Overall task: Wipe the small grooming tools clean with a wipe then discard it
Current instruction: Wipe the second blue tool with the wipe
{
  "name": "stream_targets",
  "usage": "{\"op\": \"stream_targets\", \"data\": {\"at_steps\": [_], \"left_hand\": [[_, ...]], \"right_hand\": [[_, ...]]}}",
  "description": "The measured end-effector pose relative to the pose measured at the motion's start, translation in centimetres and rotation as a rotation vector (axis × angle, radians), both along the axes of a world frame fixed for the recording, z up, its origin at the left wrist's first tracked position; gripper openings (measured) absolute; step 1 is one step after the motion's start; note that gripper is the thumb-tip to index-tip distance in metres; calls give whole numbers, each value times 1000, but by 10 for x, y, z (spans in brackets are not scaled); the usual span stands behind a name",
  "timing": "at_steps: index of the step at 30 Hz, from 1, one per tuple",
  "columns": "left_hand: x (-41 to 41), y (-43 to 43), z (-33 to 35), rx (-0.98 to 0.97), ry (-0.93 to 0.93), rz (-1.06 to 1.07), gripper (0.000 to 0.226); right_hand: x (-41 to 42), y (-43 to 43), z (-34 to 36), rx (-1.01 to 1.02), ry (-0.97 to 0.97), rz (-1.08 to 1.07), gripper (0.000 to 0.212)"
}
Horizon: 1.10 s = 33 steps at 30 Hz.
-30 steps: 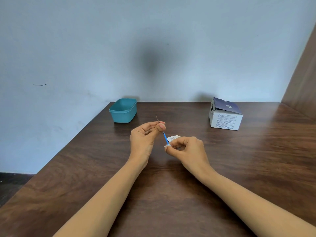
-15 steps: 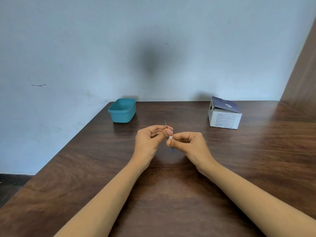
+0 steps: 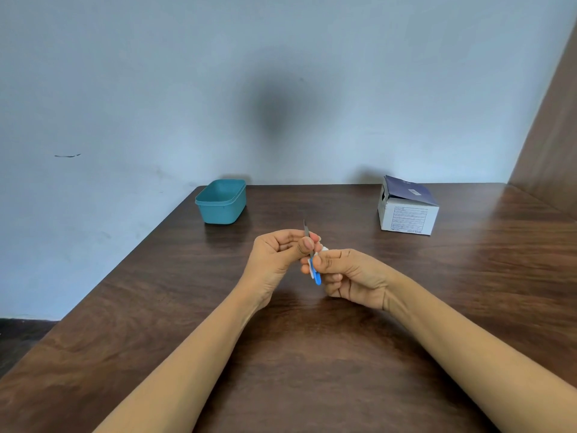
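A thin grooming tool (image 3: 306,230) with a grey metal tip and a blue handle end stands nearly upright above the middle of the table. My left hand (image 3: 281,254) pinches its metal shaft between thumb and fingers. My right hand (image 3: 346,275) pinches a small white wipe (image 3: 312,267) around the lower part of the tool, just above the blue end. Most of the wipe is hidden inside my right fingers. Both hands are held close together above the wooden table (image 3: 312,354).
A teal plastic tub (image 3: 221,201) sits at the table's back left near the wall. A white and dark blue cardboard box (image 3: 406,207) with its flap open sits at the back right. A brown panel rises on the far right.
The tool went from slanted to nearly upright. My right hand with the wipe slid up to the left fingers, then back down the tool, leaving the blue end showing below it.
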<state>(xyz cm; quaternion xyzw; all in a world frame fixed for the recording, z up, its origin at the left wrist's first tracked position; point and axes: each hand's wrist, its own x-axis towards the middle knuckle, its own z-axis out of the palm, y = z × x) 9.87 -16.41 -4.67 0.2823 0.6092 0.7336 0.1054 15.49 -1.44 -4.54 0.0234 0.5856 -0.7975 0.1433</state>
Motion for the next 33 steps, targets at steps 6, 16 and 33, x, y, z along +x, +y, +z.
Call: {"op": "stream_targets", "data": {"at_steps": [6,16,33], "left_hand": [[0,-1,0,29,-20,-24,23],[-2,-3,1,40,-3,6,22],[-2,-2,2,74,-50,15,22]], "right_hand": [[1,2,5,116,-18,59,15],[4,2,8,256,56,30,9],[5,7,15,429,158,6,10]]}}
